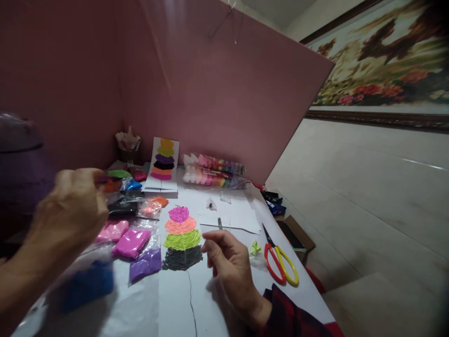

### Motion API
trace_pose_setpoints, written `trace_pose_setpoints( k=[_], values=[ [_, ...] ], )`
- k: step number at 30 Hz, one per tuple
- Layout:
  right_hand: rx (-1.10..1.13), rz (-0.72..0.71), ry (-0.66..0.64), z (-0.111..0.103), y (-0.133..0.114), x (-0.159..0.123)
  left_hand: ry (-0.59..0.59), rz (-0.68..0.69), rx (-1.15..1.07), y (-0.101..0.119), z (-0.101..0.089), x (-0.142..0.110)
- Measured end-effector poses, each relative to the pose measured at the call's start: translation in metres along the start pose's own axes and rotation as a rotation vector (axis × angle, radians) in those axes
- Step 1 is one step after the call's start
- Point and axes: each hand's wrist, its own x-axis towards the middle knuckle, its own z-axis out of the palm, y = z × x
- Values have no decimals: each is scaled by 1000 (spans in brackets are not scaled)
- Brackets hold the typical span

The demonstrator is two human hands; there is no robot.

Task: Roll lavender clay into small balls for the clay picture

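My left hand (72, 206), slightly blurred, is raised over the bags at the left with its fingers curled together. What its fingertips hold, if anything, is not clear. My right hand (229, 269) is closed in a pinch beside the layered picture; a tiny dark bit shows at the fingertips, too small to name. On the white sheet (175, 304), strands of clay form stacked bands: magenta (178, 214), coral (180, 225), lime green (182, 239) and black (182, 258). A thin dark line (191, 299) runs down from the black band.
Bags of pink (131, 243), purple (145, 265) and blue clay (87, 285) lie at the left. Scissors (280, 264) with red and yellow handles rest at the right. A similar layered card (162, 164) leans at the back beside colourful clay packs (213, 171).
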Motion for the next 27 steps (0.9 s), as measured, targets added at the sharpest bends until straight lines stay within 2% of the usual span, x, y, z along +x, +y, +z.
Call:
trace_pose_setpoints(
  k=[1,2,3,5,7,8,10,14,16,21,24,27],
  values=[
    [43,2,53,-1,1,2,-30,21,20,10,4,-7],
    [79,5,98,-2,2,5,-128,30,-109,19,10,-14],
    [109,10,132,-3,3,7,-309,24,-310,26,16,-21],
    [146,33,164,-5,5,11,-586,-108,-642,36,30,-37],
    [153,68,163,-6,9,13,-753,-193,-800,41,41,-50],
    [144,84,155,-6,11,13,-799,-227,-849,42,45,-55],
    [107,97,126,-5,15,13,-813,-242,-894,42,49,-58],
    [29,75,67,-2,22,11,-647,-160,-826,36,47,-49],
    [3,62,44,-2,24,10,-633,-101,-733,32,46,-45],
    [-21,52,11,-4,27,9,-822,58,-345,33,42,-50],
    [-27,48,-8,-5,27,9,-783,117,-116,32,42,-51],
    [-38,41,-27,-5,27,8,-654,225,127,21,42,-47]
  ],
)
